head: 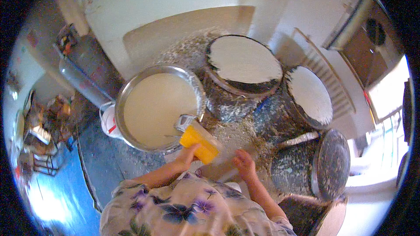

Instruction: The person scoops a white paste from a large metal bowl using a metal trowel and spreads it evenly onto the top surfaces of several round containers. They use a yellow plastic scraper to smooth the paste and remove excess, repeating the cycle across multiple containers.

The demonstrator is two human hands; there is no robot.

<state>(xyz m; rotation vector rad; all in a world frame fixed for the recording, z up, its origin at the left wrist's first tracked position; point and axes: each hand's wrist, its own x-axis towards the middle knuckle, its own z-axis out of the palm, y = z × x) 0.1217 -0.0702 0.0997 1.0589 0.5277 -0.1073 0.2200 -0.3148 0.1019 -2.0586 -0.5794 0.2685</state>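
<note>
My left hand [190, 155] grips a yellow box-shaped object [200, 146] with a paler, see-through-looking side; blur hides its exact kind. At its far end a small grey, shiny piece [186, 122] juts over the rim of a wide metal basin. Cream-coloured liquid [159, 108] fills much of that basin [122, 100], which stands in front of me to the left. To the right of the yellow object, my right hand [245, 164] hovers with loosely bent fingers, and I see nothing in it.
Two dark, splattered drums with white contents [246, 59] [310, 93] stand ahead to the right. Nearer on that side is a drum with a round metal lid [333, 165]. A white bucket [110, 123] sits left of the basin. Pale spatter covers the floor [229, 134].
</note>
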